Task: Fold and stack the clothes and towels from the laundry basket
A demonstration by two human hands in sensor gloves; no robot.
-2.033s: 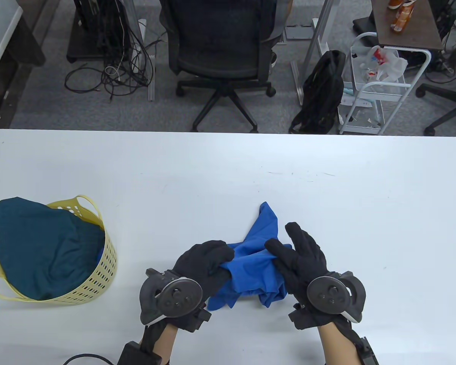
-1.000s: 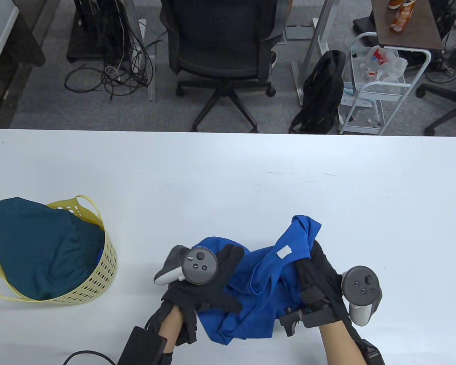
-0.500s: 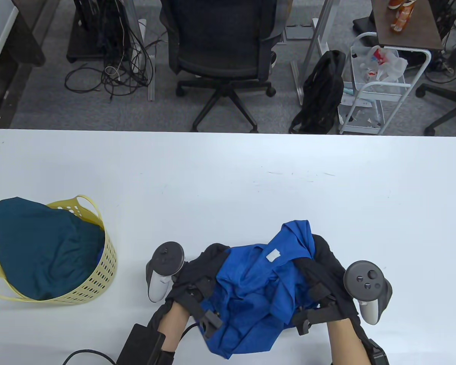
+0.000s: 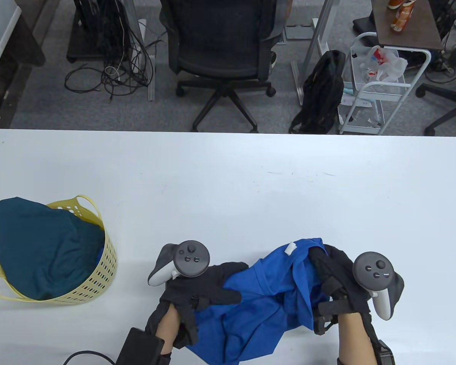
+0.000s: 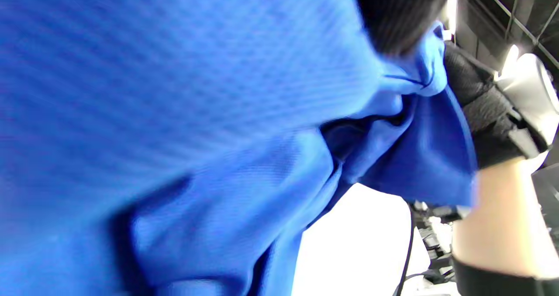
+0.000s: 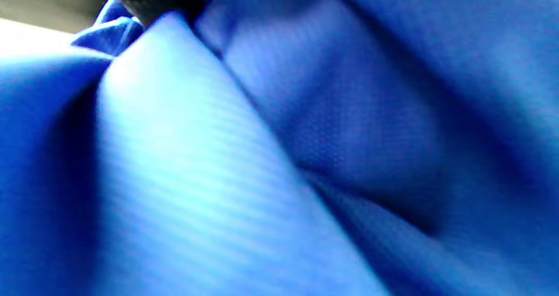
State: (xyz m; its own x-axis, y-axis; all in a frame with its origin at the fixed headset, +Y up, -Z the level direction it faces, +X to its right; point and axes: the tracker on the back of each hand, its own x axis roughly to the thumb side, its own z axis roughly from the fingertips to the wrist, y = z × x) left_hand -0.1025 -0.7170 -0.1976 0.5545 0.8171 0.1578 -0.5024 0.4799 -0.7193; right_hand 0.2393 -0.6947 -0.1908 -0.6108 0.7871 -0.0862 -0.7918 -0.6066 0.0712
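Table view: left hand (image 4: pixel 201 287) and right hand (image 4: pixel 336 281) both gripping crumpled blue garment (image 4: pixel 266 300), bunched between the two grips, sagging below them onto worktop (image 4: pixel 228 182). Yellow basket (image 4: pixel 102 266) well left.

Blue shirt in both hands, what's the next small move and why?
Probably draw the hands apart to spread the blue shirt flat. It is bunched between the left hand and right hand, nothing folded yet.

blue garment (image 5: pixel 183 125) fills frame, bunched | right hand (image 5: pixel 484 108) grips its edge | white table (image 5: pixel 353 248) below
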